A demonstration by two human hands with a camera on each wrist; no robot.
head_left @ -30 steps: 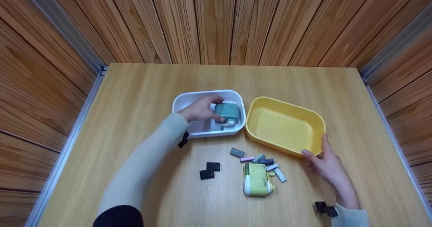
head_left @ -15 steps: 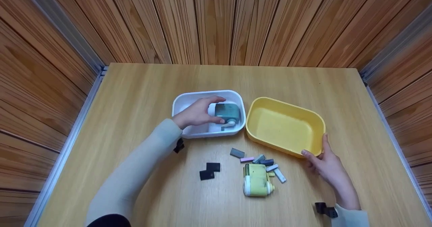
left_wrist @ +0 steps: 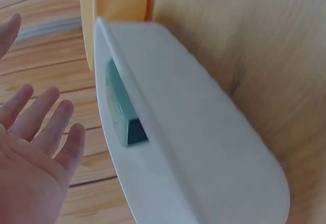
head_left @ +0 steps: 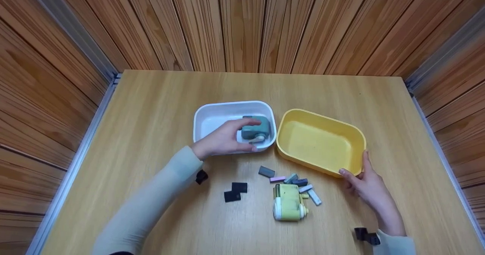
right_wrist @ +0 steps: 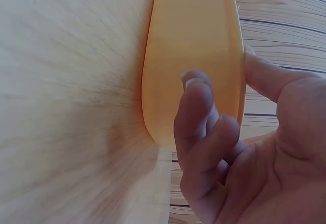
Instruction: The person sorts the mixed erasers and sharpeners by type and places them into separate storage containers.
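Observation:
A teal device with a white crank [head_left: 256,127], which looks like a hand-crank pencil sharpener, lies in the right end of the white plastic bin [head_left: 212,105]. Over that bin's near side is my left hand [head_left: 223,138], its thumb and fingers spread; the left wrist view shows the palm [left_wrist: 30,168] bare, apart from the sharpener. My right hand [head_left: 373,188] holds the near right corner of the yellow bin [head_left: 322,114], thumb and a finger on either side of it. In the right wrist view other fingers [right_wrist: 204,132] are bent beside the bin's wall.
A similar yellow-green sharpener [head_left: 290,204] stands on the table [head_left: 159,107] in front of the bins. Several small pastel, grey and blue blocks [head_left: 291,178] lie around it. Left of these are two black squares [head_left: 239,187]. Wood-panelled walls [head_left: 242,27] enclose the table.
My left hand has drawn back from the teal sharpener toward the bin's near edge, leaving the sharpener in the white bin. The right hand and yellow bin stay put.

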